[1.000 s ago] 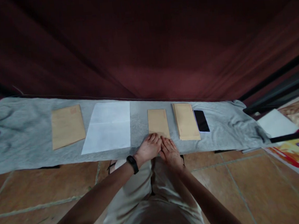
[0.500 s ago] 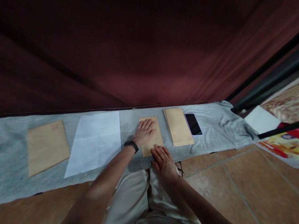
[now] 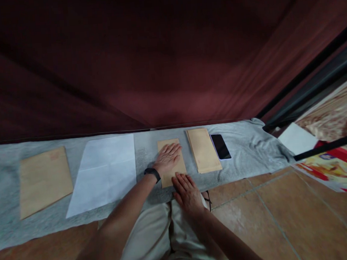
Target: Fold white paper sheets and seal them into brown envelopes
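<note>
A tan paper envelope (image 3: 166, 181) lies in front of me on grey cloth. My left hand (image 3: 167, 157), with a dark band at the wrist, rests flat on the envelope's middle, fingers stretched to the right. On its near right corner my right hand (image 3: 188, 193) lies with fingers extended. Neither hand grips anything. To the right sits a stack of similar envelopes (image 3: 204, 149), and left of my hands lies a white sheet of paper (image 3: 107, 167) with a crease across it.
Farther left is another tan envelope (image 3: 45, 180) or small pile. A phone (image 3: 221, 146) lies beside the right stack. The grey cloth (image 3: 247, 148) covers a long narrow surface against a dark red curtain (image 3: 170, 86). Dark bars and a colourful box (image 3: 335, 167) are at the right.
The view has shifted slightly, so the things on the cloth appear a little lower and farther left. Both hands stay on the envelope, with only slight movement.
</note>
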`<state>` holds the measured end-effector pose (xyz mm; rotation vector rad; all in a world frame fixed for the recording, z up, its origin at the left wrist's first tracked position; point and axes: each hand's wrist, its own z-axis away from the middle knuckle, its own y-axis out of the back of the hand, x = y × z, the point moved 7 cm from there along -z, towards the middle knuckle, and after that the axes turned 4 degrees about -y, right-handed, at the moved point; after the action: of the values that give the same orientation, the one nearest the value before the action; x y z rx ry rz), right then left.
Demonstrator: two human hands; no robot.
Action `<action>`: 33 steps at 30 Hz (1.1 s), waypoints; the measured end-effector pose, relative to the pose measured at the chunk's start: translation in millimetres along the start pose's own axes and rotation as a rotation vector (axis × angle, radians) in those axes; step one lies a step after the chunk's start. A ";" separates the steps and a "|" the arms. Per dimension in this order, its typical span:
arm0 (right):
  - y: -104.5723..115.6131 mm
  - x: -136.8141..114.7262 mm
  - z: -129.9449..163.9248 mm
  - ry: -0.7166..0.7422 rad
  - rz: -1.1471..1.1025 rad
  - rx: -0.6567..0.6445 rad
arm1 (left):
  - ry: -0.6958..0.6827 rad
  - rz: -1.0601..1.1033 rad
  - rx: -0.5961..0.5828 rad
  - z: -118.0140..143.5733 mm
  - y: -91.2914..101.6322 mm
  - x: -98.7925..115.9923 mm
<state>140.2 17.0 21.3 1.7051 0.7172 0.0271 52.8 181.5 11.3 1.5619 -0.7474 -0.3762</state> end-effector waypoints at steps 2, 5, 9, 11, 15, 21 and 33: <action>1.0 0.9 0.5 -0.006 -0.034 0.025 | -0.028 0.014 -0.029 7.1 -2.6 7.7; 3.2 2.6 1.9 0.010 -0.121 0.068 | -0.065 0.023 -0.057 19.9 -5.0 19.5; 6.8 9.6 5.3 0.001 -0.250 0.175 | -0.138 0.003 -0.066 43.2 -7.7 38.3; 7.1 14.1 7.0 -0.025 -0.292 0.233 | -0.164 -0.011 -0.060 56.4 -8.3 48.7; 4.7 22.2 8.3 -0.111 -0.349 0.311 | -0.186 -0.037 -0.035 81.0 -5.2 71.3; 3.9 22.2 6.8 -0.132 -0.320 0.310 | -0.181 -0.055 -0.005 110.9 0.5 97.8; -3.1 12.6 20.6 0.016 0.032 0.074 | -0.076 -0.052 0.010 137.8 -7.7 106.9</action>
<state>157.1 5.0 8.3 1.7887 0.7109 0.0371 45.1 7.2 3.9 1.5855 -0.7693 -0.4733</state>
